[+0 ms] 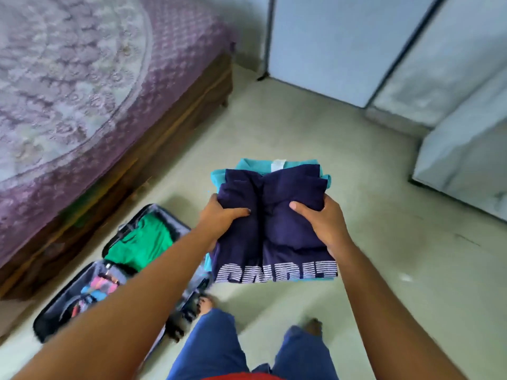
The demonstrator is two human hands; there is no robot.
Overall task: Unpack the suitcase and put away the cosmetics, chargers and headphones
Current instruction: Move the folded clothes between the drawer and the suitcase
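Writing: white striped block letters run along the near edge of the navy garment (271, 215); partly folded under, they look like "CMRIT", and I can't be sure of them.
Label: one small white tag (278, 165) shows on the teal garment (249, 165), too small to read.
Clothes in hand: two folded pieces, navy on top of teal, held at centre frame above the floor (356, 165).
Left hand: my left hand (219, 215) clamps the stack's left edge, thumb lying on top, fingers underneath.
Right hand: my right hand (321, 218) grips the right edge the same way, thumb pressed into the navy cloth.
Suitcase: one suitcase (68, 305) lies open at lower left beside the bed (82, 105), with a green garment (137, 242) in the far half and blurred pink and blue items (97, 289) in the near half.
Wardrobe: pale fabric panels (343, 50) fill the upper right.
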